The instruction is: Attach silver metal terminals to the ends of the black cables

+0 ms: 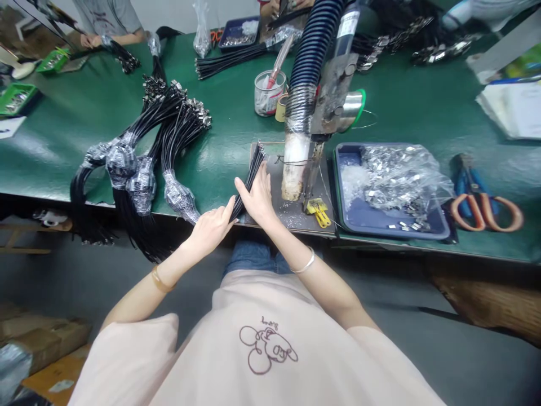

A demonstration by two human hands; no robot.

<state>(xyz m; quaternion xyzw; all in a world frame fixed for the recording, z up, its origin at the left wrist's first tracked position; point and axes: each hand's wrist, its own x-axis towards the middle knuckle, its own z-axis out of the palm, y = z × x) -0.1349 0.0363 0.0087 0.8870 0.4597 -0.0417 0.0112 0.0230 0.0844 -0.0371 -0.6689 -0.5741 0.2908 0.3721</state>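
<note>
A thin bundle of black cables [255, 163] slants up and away at the table's front edge, its thin tips pointing toward the back. My left hand [212, 230] is closed around the lower end, index finger lying along it. Higher up, my right hand [260, 197] has the bundle between its thumb on the left and its fingers on the right. Under the far end lies a dark board [291, 217]. Beside it on the left, bigger black cable bundles [181, 135] with metal ends are wrapped in clear plastic film.
A ribbed hose [315, 51] with a metal bracket rises behind my hands, near a solder spool [353, 110]. On the right are a blue tray [393, 228] of metal clips, scissors [477, 211] and a yellow tool [320, 213]. A can [268, 96] stands behind. Other people sit opposite.
</note>
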